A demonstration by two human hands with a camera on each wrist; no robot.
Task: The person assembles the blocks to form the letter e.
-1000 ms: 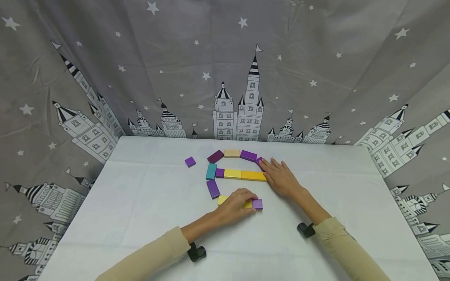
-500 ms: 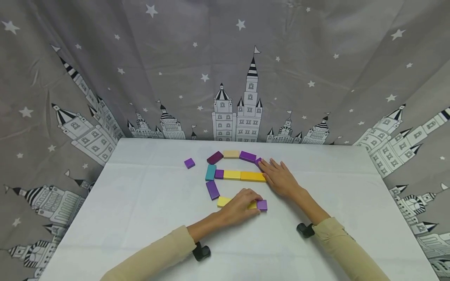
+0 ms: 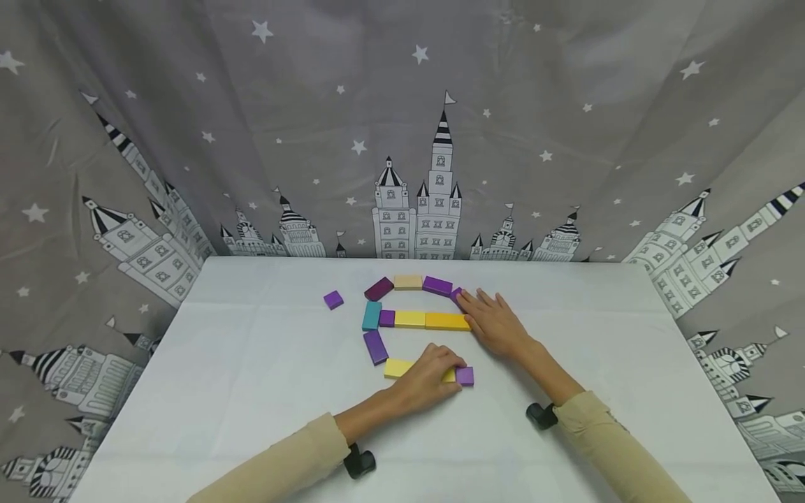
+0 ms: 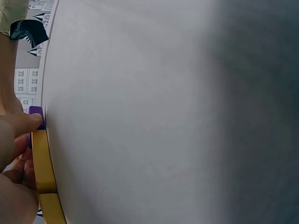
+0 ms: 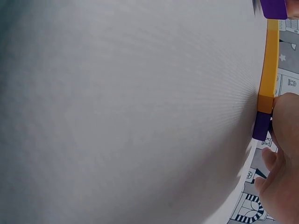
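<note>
A light purple block (image 3: 465, 376) ends the front row of yellow blocks (image 3: 397, 368). My left hand (image 3: 428, 381) pinches that purple block, thumb on its near side in the left wrist view, and partly covers the yellow block (image 4: 44, 161) beside it. Flat on the table, my right hand (image 3: 499, 327) has its fingers extended over a purple block (image 3: 457, 294) at the upper right of the arrangement. Its thumb side lies at the right end of the orange-yellow block (image 3: 447, 321) in the middle row. The right wrist view shows a dark purple block (image 5: 262, 125) by that hand.
A purple block (image 3: 375, 347), a teal block (image 3: 372, 316), a maroon block (image 3: 379, 288), a beige block (image 3: 408, 282) and another purple block (image 3: 437, 286) curve along the left and top. A loose purple block (image 3: 333, 300) lies left on the white table (image 3: 251, 391).
My left hand has shifted slightly right with the light purple block, and more of the yellow row's left end shows. The right hand stays in place. The head view has tilted a little.
</note>
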